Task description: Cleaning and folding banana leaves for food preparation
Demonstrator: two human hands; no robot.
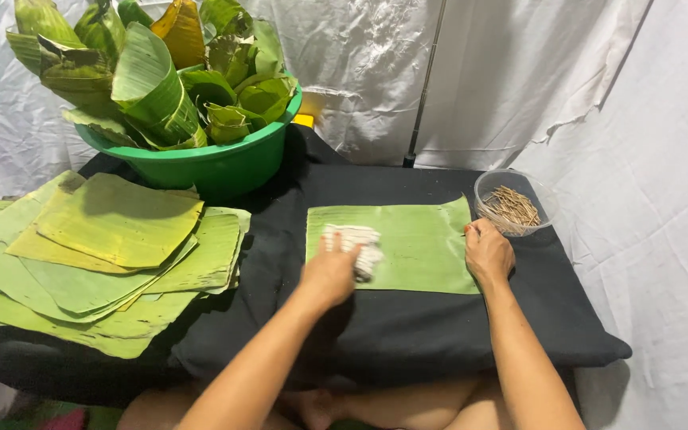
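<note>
Cloth: a small white cloth (357, 247) lies bunched on the left part of the flat leaf, at the centre of the frame, right under the fingertips of the left hand and partly covered by them.
Leaf: a rectangular green banana leaf (415, 243) is spread flat on the desk, just right of centre, with its long side running left to right.
Left hand: the left hand (329, 271) rests palm down on the cloth, fingers curled over and pressing it onto the leaf; whether it pinches the cloth cannot be told.
Right hand: the right hand (487, 253) sits on the right edge of the leaf, fingers folded in, knuckles up, holding that edge down; it is well apart from the cloth.
Desk: a low desk (407, 326) under a black cover fills the middle of the frame.
Tub: a clear round tub (547, 199) of thin wooden sticks (511, 207) stands just beyond the right hand, at the right.
Leaf stack: cut banana leaves (105, 255) lie stacked at the left of the frame.
Basin: a green basin (216, 167) at the upper left holds folded leaf cones (153, 72).
Backdrop: white sheeting (582, 72) hangs behind and at the right.
</note>
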